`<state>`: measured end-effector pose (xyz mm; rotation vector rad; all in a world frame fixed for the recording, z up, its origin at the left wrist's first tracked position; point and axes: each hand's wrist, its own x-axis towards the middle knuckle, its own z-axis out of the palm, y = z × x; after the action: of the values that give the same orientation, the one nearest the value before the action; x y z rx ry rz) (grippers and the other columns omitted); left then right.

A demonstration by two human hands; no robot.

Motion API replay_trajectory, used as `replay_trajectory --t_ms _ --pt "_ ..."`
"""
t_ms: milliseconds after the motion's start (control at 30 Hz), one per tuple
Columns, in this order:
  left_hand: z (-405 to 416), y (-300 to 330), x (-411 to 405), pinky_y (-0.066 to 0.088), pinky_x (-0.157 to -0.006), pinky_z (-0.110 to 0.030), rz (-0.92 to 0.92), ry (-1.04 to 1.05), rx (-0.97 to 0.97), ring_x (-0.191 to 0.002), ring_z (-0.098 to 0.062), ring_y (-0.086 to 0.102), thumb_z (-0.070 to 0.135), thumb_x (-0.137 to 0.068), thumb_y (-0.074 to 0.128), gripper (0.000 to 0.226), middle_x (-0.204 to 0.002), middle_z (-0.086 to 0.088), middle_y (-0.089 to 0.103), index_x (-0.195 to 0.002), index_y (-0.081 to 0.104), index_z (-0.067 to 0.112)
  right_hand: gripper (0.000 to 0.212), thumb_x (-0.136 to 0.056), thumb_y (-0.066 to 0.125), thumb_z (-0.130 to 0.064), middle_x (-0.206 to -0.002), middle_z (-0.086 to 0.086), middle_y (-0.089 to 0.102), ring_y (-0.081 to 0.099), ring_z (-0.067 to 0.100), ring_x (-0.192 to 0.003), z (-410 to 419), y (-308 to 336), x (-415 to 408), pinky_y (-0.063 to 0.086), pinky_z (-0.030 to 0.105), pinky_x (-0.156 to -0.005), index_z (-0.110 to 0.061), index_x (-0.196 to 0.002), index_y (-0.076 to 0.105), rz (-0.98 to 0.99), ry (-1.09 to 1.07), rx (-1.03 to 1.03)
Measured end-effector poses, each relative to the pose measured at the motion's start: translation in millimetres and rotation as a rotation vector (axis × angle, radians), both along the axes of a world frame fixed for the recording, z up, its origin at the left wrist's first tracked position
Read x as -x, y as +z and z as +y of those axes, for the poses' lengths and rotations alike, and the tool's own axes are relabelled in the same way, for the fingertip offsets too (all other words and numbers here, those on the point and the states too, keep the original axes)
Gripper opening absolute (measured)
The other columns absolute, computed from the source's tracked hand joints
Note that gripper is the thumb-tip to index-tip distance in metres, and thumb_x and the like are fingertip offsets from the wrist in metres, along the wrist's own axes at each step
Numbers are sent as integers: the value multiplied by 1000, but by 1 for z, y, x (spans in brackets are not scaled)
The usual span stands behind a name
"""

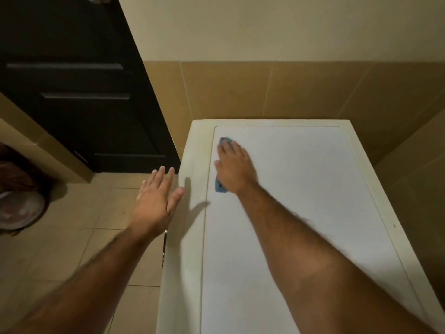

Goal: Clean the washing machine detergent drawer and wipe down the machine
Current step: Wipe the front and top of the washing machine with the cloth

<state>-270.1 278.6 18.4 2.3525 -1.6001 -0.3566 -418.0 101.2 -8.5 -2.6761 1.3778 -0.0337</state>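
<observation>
**Machine top under wipe: right hand on cloth, left hand free**

At the far left, a round pale basin [20, 208] sits on the tiled floor [79, 242], partly cut off by the frame edge. Behind it stands a dark panelled door [79, 92], reaching from the floor to the top of the frame.

The left hand [156, 196] hangs in the air over the floor, just beside the left edge of the washing machine [277, 213] and not touching it. Its fingers are stretched out straight and slightly spread, thumb apart from them; it holds nothing. Its shadow falls on the machine's left rim.

The machine's white top fills the middle and right of the view, its far edge close to the tan tiled wall [289, 90]. The detergent drawer cannot be seen from this angle.

The right hand [234, 168] lies palm down on the far left part of the top panel, pressing a blue cloth [220, 186] flat against it. The fingers are extended and close together, not curled around the cloth; blue shows beyond the fingertips and at the heel of the hand. The forearm crosses the panel from the near right.
</observation>
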Motion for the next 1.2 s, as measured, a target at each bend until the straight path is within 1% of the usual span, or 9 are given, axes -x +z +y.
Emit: replay_trajectory --t_ms 100,267,400,567,600,700,833,967,1200 --pt "8 -3 -2 -2 -118 -33 12 -17 -20 -149 -14 -2 69 -90 6 79 -163 1 4 -155 10 25 57 -104 22 -41 -164 4 9 6 25 -150 41 -3 -6 10 42 -122 -16 -155 17 49 76 11" --pt "17 -2 3 0 -120 -37 36 -36 -84 -150 -16 -2 66 -86 7 81 -163 1 2 -155 8 23 57 -103 19 -39 -164 6 9 9 24 -150 58 -4 41 14 45 -121 -14 -154 16 66 92 25" --pt "13 -1 10 -1 -121 -36 13 -46 -97 -150 -16 -2 66 -86 6 81 -163 0 3 -155 8 23 63 -97 16 -41 -160 10 22 23 27 -146 30 -1 107 26 48 -114 -12 -151 30 84 -101 70" --pt "16 -4 29 0 -121 -37 11 -18 -75 -150 -16 -1 74 -88 2 84 -163 0 4 -155 8 23 67 -85 66 -37 -161 15 10 12 34 -147 -18 1 220 25 56 -112 -15 -141 39 391 -233 53" --pt "18 -4 33 0 -121 -37 24 -13 -66 -150 -16 -1 75 -85 1 88 -163 0 4 -155 8 23 64 -87 64 -36 -160 14 13 13 33 -147 -23 0 243 28 57 -112 -15 -141 38 398 -306 57" --pt "30 -3 45 2 -121 -39 67 20 -24 -150 -17 1 75 -85 3 89 -163 -1 7 -155 11 22 51 -99 35 -34 -157 13 26 25 29 -144 -20 -2 287 32 57 -110 -14 -146 33 223 -446 69" --pt "50 -3 64 6 -122 -43 82 62 -3 -150 -19 4 68 -91 8 80 -163 -3 11 -155 14 21 53 -102 25 -34 -155 19 31 29 33 -143 16 -4 303 30 53 -112 -7 -146 33 81 -433 129" --pt "67 -3 84 7 -122 -44 108 60 5 -150 -20 5 71 -90 6 83 -163 -3 12 -155 16 20 57 -103 25 -37 -159 19 22 20 33 -147 60 -11 309 21 50 -119 -6 -150 28 56 -418 74" --pt "87 0 115 8 -122 -43 186 85 87 -150 -19 7 70 -90 8 84 -162 -5 15 -154 19 17 63 -100 30 -46 -159 18 22 18 33 -147 129 -12 278 16 48 -120 -6 -150 30 60 -285 66"
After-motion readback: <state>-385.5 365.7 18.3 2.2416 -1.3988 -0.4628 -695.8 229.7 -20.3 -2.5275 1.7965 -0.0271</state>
